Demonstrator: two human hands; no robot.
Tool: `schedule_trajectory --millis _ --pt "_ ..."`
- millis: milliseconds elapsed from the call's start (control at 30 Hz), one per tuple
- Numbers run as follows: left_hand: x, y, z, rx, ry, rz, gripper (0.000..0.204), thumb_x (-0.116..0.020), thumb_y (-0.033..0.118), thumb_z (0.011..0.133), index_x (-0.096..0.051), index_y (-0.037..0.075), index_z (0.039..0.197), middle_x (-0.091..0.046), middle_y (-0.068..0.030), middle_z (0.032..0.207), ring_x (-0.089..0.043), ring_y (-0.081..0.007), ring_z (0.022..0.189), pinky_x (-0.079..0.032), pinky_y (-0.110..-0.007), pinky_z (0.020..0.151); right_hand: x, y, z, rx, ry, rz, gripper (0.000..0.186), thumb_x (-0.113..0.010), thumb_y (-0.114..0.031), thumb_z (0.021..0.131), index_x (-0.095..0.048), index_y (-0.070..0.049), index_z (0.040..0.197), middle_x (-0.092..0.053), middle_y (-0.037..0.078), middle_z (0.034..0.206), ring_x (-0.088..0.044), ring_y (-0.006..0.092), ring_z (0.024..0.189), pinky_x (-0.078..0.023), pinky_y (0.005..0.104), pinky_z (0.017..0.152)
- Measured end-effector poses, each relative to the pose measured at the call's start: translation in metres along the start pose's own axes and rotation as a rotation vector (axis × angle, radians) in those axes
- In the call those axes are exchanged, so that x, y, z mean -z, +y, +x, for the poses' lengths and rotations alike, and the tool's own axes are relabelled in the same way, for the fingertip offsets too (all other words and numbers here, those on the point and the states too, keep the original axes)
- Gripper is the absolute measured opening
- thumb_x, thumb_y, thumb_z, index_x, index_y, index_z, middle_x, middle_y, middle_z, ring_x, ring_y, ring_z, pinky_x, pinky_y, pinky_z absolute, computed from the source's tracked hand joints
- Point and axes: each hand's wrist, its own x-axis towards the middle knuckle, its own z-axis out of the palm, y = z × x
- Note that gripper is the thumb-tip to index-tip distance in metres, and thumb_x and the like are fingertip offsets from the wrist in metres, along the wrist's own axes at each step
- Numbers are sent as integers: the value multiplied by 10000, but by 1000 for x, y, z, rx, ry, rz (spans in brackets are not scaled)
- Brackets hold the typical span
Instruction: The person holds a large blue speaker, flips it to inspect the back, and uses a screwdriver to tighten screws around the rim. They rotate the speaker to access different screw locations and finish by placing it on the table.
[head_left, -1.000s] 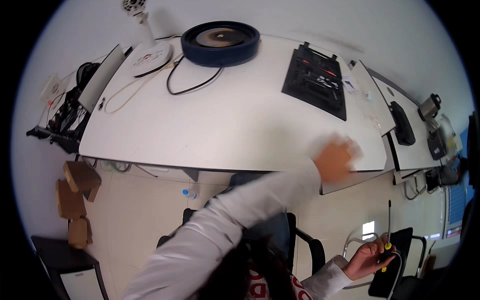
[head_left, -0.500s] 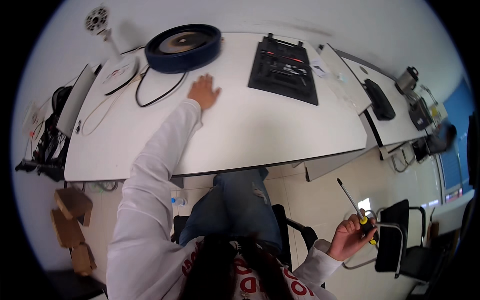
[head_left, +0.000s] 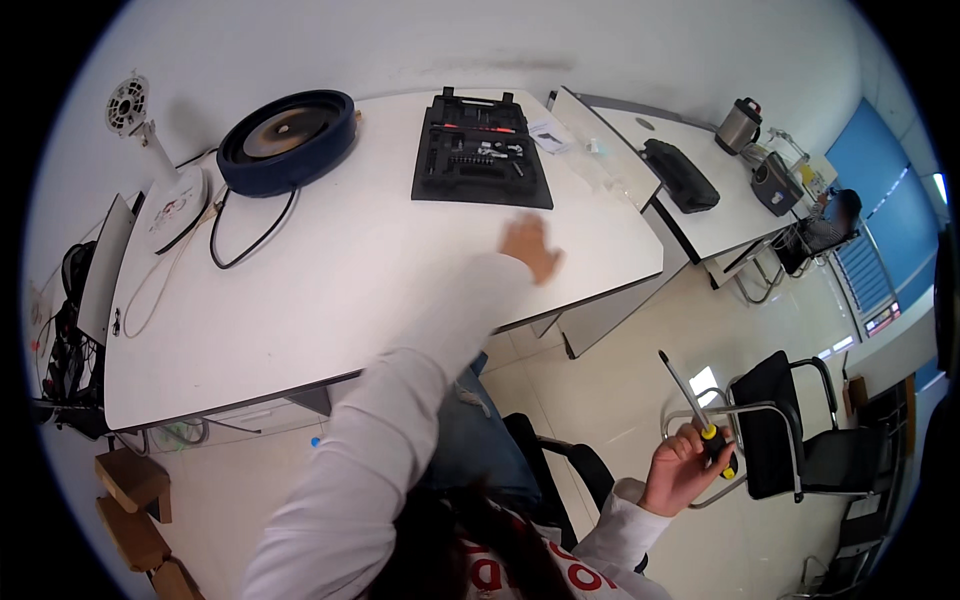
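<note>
My right hand [head_left: 683,468] is closed on a screwdriver [head_left: 712,432] with a black and yellow handle. Its long metal shaft points up and away, over the floor to the right of my chair. My left hand [head_left: 531,247] is over the white table near its right part, a little short of the black tool case. Motion blurs it, but the thumb looks apart from the fingers and I see nothing in it. The open black tool case [head_left: 470,185] has several sockets and metal pieces in its slots.
A round dark-blue device [head_left: 262,178] with a black cable lies at the table's back left. Beside it stands a white fan stand [head_left: 178,205]. To the right are a closed black case [head_left: 680,175], a steel kettle [head_left: 738,125], a black chair [head_left: 775,425] and a seated person [head_left: 835,220].
My view has turned to the right. My left hand has moved from beside the blue device rightward across the table, to just below the tool case. The screwdriver stays in my right hand.
</note>
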Motion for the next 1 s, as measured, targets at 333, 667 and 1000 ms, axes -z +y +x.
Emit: schedule_trajectory --millis 333,667,1000 --pt "64 136 -123 -383 -509 -1787 654 -196 503 992 -175 95 1502 -162 -64 1570 -150 -219 1440 -60 -412 1163 -6 -36 -17 128 -42 -96 227 -532 -277 964 -590 -82 1063 -437 55 922 -452 129 768 -368 252 609" --pt "147 33 -190 -290 -362 -2738 714 -176 552 967 -95 101 1513 -74 -38 1586 -38 -189 1461 -32 -419 1157 3 3 -2 80 -19 -53 330 -505 -335 979 -549 -125 1230 -471 89 1049 -461 144 849 -399 251 646" --pt "155 3 -195 -314 -125 -2754 710 -186 544 968 -123 87 1508 -109 -63 1578 -72 -211 1456 -47 -452 1157 -17 77 -4 109 86 -659 654 -493 -499 932 -313 -138 1446 -557 74 987 -586 127 811 -479 196 680"
